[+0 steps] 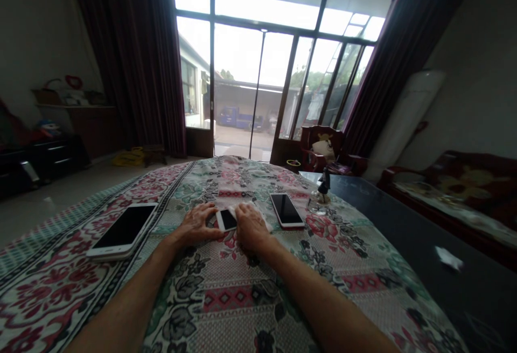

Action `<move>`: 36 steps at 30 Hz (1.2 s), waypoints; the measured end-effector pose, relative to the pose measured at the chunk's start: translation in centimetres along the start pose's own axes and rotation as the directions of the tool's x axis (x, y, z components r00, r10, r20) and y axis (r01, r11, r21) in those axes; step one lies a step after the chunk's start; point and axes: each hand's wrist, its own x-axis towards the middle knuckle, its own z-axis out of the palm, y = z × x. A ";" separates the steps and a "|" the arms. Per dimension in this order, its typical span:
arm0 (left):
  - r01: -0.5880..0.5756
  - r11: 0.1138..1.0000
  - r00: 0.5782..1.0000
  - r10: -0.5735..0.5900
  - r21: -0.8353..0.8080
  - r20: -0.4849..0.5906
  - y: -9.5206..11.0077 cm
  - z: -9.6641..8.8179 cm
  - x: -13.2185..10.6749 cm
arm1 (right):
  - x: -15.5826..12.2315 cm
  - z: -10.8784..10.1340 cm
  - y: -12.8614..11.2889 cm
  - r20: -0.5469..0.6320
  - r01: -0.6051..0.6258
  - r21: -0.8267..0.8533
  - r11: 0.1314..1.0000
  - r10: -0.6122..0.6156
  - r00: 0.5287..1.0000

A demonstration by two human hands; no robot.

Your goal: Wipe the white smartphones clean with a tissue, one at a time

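Observation:
A small white-framed phone [226, 219] lies on the flowered tablecloth [250, 293] between my hands. My left hand [197, 225] grips its left edge with curled fingers. My right hand [251, 226] rests on its right side, fingers bent over a white cloth or tissue [264, 217] that shows beside the phone. A larger white phone [123, 230] lies screen up to the left. Another phone with a dark screen [286, 210] lies just right of my right hand.
A small glass bottle with a dark figure [321, 196] stands past the right phone. A dark glossy table [424, 256] with a white scrap [449, 259] adjoins on the right. Red sofa [464, 180], wooden chair [323, 151], glass doors and curtains lie beyond.

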 end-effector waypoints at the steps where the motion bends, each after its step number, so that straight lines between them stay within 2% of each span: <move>1: -0.006 1.000 1.000 0.006 0.006 0.004 -0.1 0.1 0.0 | -0.2 0.3 -0.5 -0.010 0.106 0.025 0.994 -0.106 0.994; 4: -0.004 0.999 1.000 0.004 0.039 0.011 -0.2 0.2 0.1 | -0.4 0.8 -1.6 -0.037 0.354 0.095 0.930 -0.352 0.935; 6: 0.002 0.998 1.000 -0.002 0.056 0.010 -0.3 0.2 0.1 | -0.3 0.8 -1.8 -0.038 0.422 0.121 0.898 -0.421 0.906; 8: -0.004 0.998 1.000 0.003 0.058 0.009 -0.2 0.2 0.1 | -0.1 0.6 -1.6 -0.026 0.426 0.136 0.894 -0.427 0.904; 10: -0.011 0.999 1.000 0.010 0.049 0.012 0.0 0.0 0.0 | 0.2 0.3 -1.0 -0.009 0.360 0.134 0.924 -0.362 0.932; 14: -0.008 0.999 1.000 0.007 0.041 0.027 0.4 -0.4 -0.2 | 0.6 -0.4 0.5 0.024 0.086 0.076 0.993 -0.088 0.996; 18: -0.006 0.999 1.000 0.005 0.039 0.022 0.6 -0.5 -0.2 | 0.4 -0.9 1.7 0.013 -0.132 0.026 0.991 0.132 0.991; 21: -0.002 0.999 1.000 0.001 0.043 0.026 0.6 -0.4 -0.2 | 0.0 -1.0 1.8 0.020 -0.217 0.006 0.976 0.217 0.976; 23: 0.004 0.999 1.000 -0.005 0.044 0.025 0.6 -0.4 -0.2 | -0.3 -0.9 1.3 0.026 -0.233 -0.002 0.973 0.233 0.972; 25: 0.002 0.999 1.000 -0.003 0.043 0.018 0.5 -0.3 -0.1 | -0.7 -0.6 0.3 0.027 -0.178 -0.003 0.984 0.178 0.984; 27: -0.008 0.999 1.000 0.008 0.042 0.007 0.3 -0.2 -0.1 | -1.2 -0.3 -1.0 0.034 -0.061 0.008 0.998 0.060 0.998; 31: -0.020 0.999 1.000 0.019 0.050 0.009 -0.2 0.1 0.0 | -2.0 0.4 -2.9 0.030 0.162 0.065 0.985 -0.164 0.986; 33: -0.013 0.999 1.000 0.012 0.048 0.013 -0.2 0.1 0.1 | -2.0 0.3 -3.0 0.022 0.197 0.089 0.976 -0.200 0.980; 36: -0.004 0.999 1.000 0.003 0.038 0.017 -0.1 0.0 0.0 | -1.6 -0.2 -1.8 0.044 0.131 0.082 0.988 -0.135 0.990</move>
